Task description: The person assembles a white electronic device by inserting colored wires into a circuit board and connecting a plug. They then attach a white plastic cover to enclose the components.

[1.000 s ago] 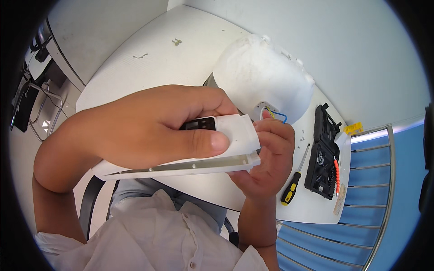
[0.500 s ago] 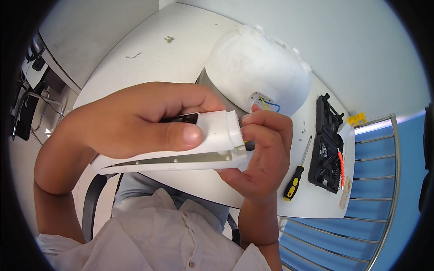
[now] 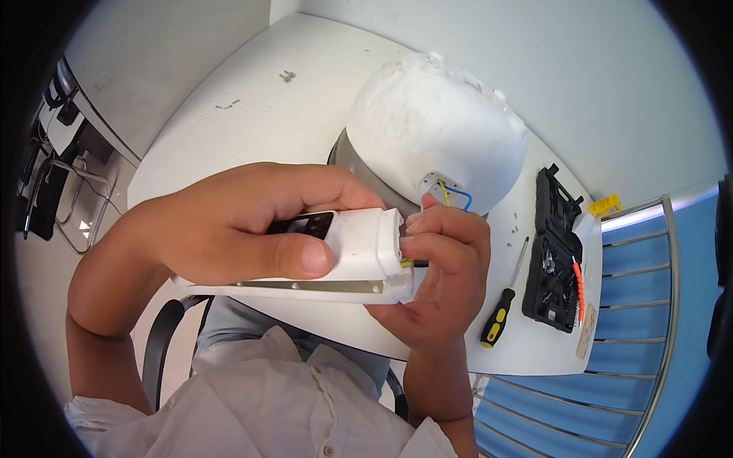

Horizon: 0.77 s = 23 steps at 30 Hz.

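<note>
My left hand (image 3: 237,225) wraps over a white plastic handle-like housing (image 3: 360,243) with a dark panel (image 3: 309,224) on top, its thumb pressed along the near side. Below it lies a second long white shell (image 3: 336,292), parted from the upper piece by a narrow gap. My right hand (image 3: 447,278) pinches the right end of both pieces, thumb underneath and fingers above. Blue and yellow-green wires (image 3: 463,197) come from a socket in a large white rounded appliance body (image 3: 435,126) behind and run down behind the right fingers.
On the white table (image 3: 252,137), small screws (image 3: 287,76) lie at the back left. To the right are a black-yellow screwdriver (image 3: 500,317), an open black tool case (image 3: 551,282) and an orange flexible shaft (image 3: 579,290). A metal rail (image 3: 668,298) stands beyond.
The gap between the two white shells has narrowed, most of all toward the left. Both hands keep their grip and sit slightly lower in the picture; the whole view has shifted a little.
</note>
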{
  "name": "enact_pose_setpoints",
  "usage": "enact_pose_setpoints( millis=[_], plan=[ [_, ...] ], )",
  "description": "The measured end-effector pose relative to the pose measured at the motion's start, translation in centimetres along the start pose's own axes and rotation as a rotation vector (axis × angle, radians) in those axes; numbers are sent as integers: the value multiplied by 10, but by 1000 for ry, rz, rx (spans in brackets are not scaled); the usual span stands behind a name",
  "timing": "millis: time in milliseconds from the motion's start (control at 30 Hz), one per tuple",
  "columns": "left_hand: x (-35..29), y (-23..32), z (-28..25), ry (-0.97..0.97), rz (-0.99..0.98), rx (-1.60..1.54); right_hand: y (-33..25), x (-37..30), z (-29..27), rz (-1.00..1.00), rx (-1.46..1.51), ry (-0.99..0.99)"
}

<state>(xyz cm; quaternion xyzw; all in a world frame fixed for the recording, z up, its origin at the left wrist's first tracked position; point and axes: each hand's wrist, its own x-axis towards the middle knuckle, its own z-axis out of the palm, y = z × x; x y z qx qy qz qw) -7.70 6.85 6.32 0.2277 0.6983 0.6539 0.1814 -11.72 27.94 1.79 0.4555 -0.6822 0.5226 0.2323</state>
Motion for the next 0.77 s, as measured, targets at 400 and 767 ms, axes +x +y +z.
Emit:
enact_pose_setpoints(
  millis=[400, 767],
  plan=[
    [2, -16, 0, -110, -23, -153, 6, -6, 6, -88, -56, 46],
    [0, 5, -4, -252, -26, 21, 10, -6, 3, -216, -157, -56]
  ],
)
